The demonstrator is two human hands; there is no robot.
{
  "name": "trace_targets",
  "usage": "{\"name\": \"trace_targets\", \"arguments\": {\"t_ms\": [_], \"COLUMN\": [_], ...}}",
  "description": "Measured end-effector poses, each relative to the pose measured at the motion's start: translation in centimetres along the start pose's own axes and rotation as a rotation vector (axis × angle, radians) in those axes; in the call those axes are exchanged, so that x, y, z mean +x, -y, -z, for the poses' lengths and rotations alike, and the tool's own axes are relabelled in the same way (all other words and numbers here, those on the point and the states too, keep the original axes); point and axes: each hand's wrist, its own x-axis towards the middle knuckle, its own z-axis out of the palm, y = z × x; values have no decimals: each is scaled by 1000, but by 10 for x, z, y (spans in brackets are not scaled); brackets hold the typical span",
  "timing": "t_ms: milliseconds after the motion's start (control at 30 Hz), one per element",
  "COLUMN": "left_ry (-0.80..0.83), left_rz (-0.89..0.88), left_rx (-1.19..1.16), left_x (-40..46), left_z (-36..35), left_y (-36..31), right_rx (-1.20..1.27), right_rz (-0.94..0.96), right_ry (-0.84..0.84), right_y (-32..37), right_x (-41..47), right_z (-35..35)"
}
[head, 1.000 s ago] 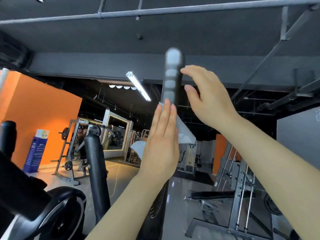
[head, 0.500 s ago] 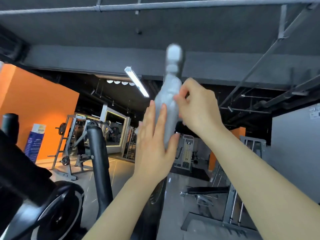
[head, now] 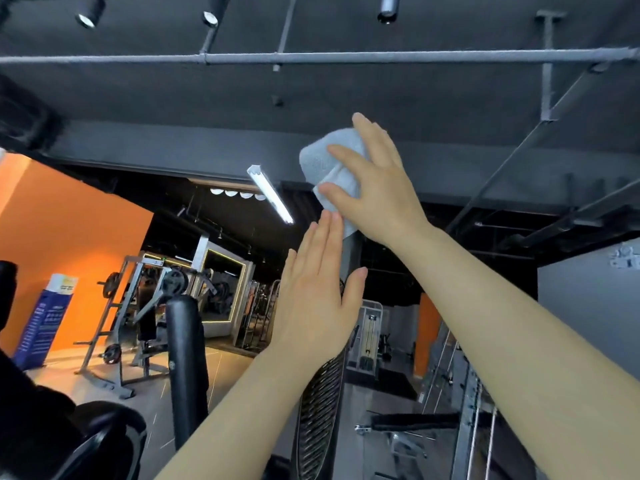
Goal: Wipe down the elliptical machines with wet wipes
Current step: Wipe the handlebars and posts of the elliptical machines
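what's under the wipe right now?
The wipe drapes over the top of the elliptical handle, right hand gripping through it. Bare shaft shows below; the handle's tip is covered.

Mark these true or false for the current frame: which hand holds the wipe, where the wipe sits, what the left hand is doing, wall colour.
1. The right hand grips the wet wipe. True.
2. The wipe covers the top end of the elliptical handlebar. True.
3. The left hand is clenched in a fist. False: its fingers are straight, flat beside the handlebar.
4. The wall at left is green. False: it is orange.
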Motion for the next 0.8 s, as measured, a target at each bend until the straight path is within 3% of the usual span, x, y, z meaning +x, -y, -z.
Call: {"name": "trace_targets", "arguments": {"t_ms": [67, 167, 267, 467, 633, 800], "left_ry": [-21, -1, -17, -34, -353, -191], "left_rz": [0, 29, 3, 18, -8, 103], "left_rx": [-34, 38, 164, 142, -45, -31], "left_x": [-2, -3, -2, -6, 17, 64], "left_z": [-2, -4, -2, -2, 18, 21], "left_y": [3, 7, 7, 5, -14, -23], "right_rx": [99, 29, -64, -196, -51, -29], "right_rz": [-78, -82, -1, 209, 131, 97], "right_ry": [-20, -28, 26, 25, 54, 72], "right_y": [4, 9, -1, -19, -24, -25], "right_x": [-1, 12, 29, 19, -10, -18], "right_z": [-5, -9, -1, 20, 30, 35]}}
